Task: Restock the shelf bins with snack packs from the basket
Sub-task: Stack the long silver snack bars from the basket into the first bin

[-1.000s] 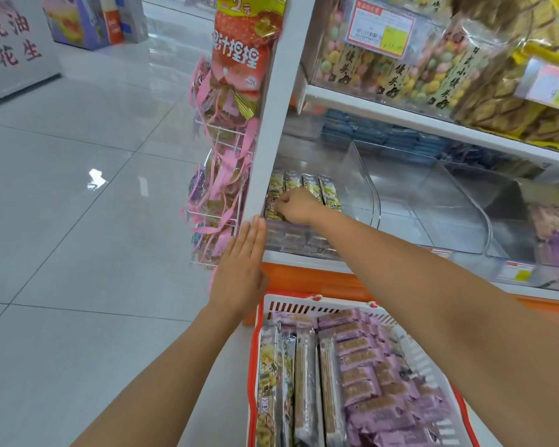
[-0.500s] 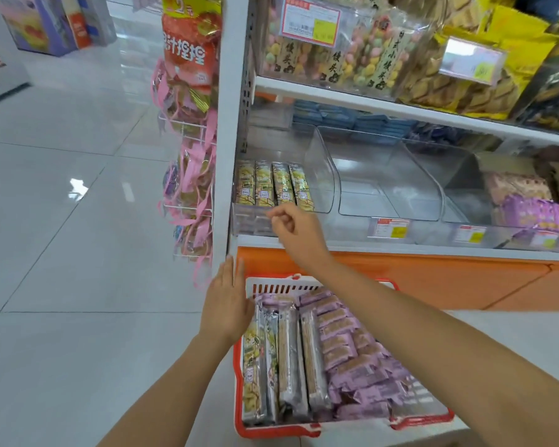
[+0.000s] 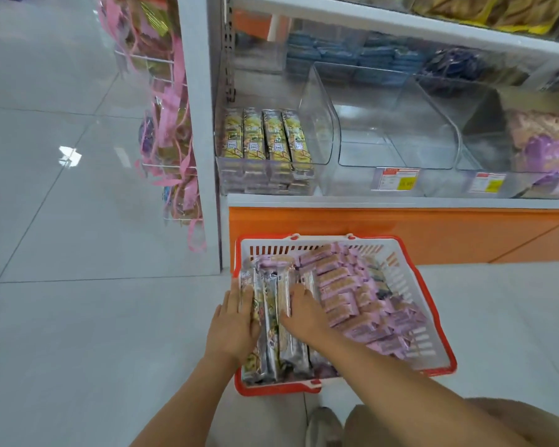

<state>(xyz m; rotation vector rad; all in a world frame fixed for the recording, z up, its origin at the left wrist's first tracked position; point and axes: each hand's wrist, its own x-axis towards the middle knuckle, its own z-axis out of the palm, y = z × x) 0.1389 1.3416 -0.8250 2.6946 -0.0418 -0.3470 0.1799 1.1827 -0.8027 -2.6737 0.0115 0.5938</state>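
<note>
Your left hand [image 3: 233, 324] and right hand [image 3: 305, 316] are down in the basket [image 3: 446, 353], flanking the long snack packs [image 3: 271, 321].
Your left hand lies flat with straight fingers against the bundle's left edge. Your right hand rests on its right side; you cannot tell whether it grips. The basket sits on the floor below the shelf bin [image 3: 323, 124].

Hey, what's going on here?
A person is restocking a shop shelf. Both hands are down in the red basket on the floor: the left hand and the right hand lie on the long snack packs at its left side, none lifted yet. Purple packs fill the rest. The leftmost clear bin already holds a row of yellow packs.
</note>
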